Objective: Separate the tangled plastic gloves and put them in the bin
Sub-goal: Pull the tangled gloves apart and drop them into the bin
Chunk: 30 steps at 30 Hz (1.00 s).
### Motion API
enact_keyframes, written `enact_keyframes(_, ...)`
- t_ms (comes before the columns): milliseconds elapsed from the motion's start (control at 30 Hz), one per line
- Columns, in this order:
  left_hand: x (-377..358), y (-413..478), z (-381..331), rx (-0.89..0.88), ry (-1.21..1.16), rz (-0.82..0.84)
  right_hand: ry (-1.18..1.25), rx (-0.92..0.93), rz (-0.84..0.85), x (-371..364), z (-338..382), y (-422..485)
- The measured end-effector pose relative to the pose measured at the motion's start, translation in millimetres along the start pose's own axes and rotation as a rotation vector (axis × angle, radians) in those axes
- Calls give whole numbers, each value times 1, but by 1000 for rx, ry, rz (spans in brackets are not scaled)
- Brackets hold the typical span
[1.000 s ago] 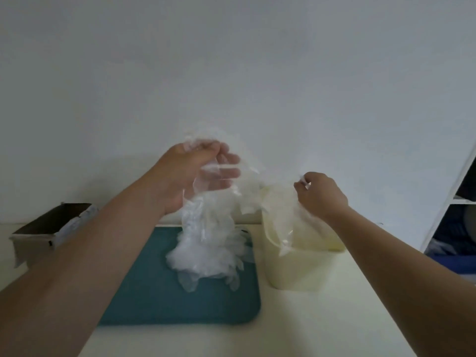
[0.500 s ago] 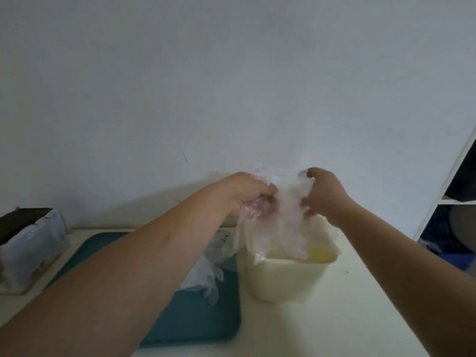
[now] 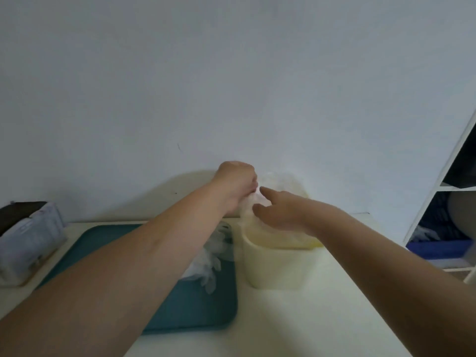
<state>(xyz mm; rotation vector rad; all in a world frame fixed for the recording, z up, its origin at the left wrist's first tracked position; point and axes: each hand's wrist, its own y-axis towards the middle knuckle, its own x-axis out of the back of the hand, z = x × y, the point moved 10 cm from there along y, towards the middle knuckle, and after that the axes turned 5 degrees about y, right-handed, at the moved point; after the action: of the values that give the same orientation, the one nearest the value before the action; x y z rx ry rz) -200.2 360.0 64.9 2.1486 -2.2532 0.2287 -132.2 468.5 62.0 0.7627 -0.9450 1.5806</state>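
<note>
Sitting at the far left edge of the frame is a grey box (image 3: 29, 237) with a dark opening on top, on the pale table (image 3: 296, 325) close to the white wall. Just to its right a teal tray (image 3: 185, 307) lies flat on the table. On the tray, a loose pile of clear plastic gloves (image 3: 210, 258) shows beside the person's left forearm, which crosses over the tray and hides part of the pile.

At the centre of the frame the left hand (image 3: 237, 181) is raised over the left rim of the bin (image 3: 273, 269). Its fingers are curled into a fist round a crumpled glove (image 3: 247, 206), which hangs from the fist down to the bin's rim. The bin is cream-coloured and stands upright just beside the tray's right edge. More thin clear plastic bulges up out of its mouth towards the wall.

Right of the fist, the right hand (image 3: 282, 211) reaches in low over the bin's mouth. Its forefinger is straight and its thumb is held apart. Both lie against the crumpled glove, and the hand does not close on anything that I can make out.

At the right edge of the frame stands a white shelf unit (image 3: 449, 173), with something blue (image 3: 438, 249) on its lower level.
</note>
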Motion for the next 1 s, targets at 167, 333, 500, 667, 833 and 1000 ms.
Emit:
enact_keyframes(167,41,-11,-4,-119,-44,-92,-276,-57,145,-40,-21,24)
enact_keyframes(333,58,-31,6,-149,77,-110,-413,-108,183,-59,-24,37)
enact_keyframes(500,78,-57,22,-218,335,-43,-421,-92,138,-43,-12,26)
enact_keyframes(667,125,-69,65,-268,800,-82,-438,-18,-61,3,40,-15)
enact_keyframes(833,158,-67,124,-101,1080,-65,-100,268,-230,-18,122,-31)
enact_keyframes(1000,172,-66,145,-96,921,-71,218,305,-33,-108,132,1)
